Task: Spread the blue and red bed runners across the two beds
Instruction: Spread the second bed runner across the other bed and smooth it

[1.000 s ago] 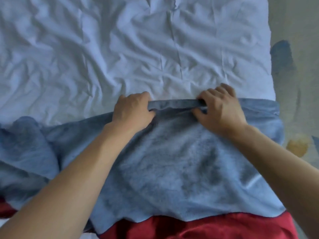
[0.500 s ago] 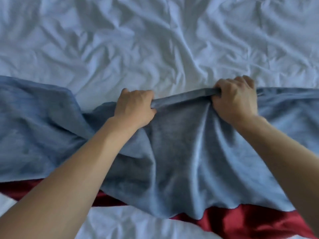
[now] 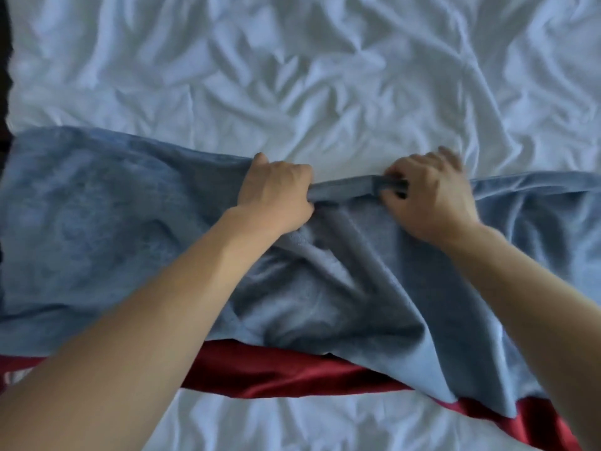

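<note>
The blue bed runner (image 3: 97, 229) lies across the white bed (image 3: 292, 76) from the left edge to the right edge of the head view, creased in the middle. My left hand (image 3: 276, 193) and my right hand (image 3: 429, 193) both grip its far hem, close together, with a short taut strip of hem between them. The red bed runner (image 3: 286, 372) lies under the blue one and shows as a band along its near edge, running down to the lower right.
The crumpled white sheet fills the far half of the view and also shows near me below the red band. A dark strip (image 3: 3, 92) marks the bed's left edge.
The view has shifted left along the bed; the floor on the right is out of sight. The blue runner now reaches flat to the left edge. Both hands keep hold of the hem.
</note>
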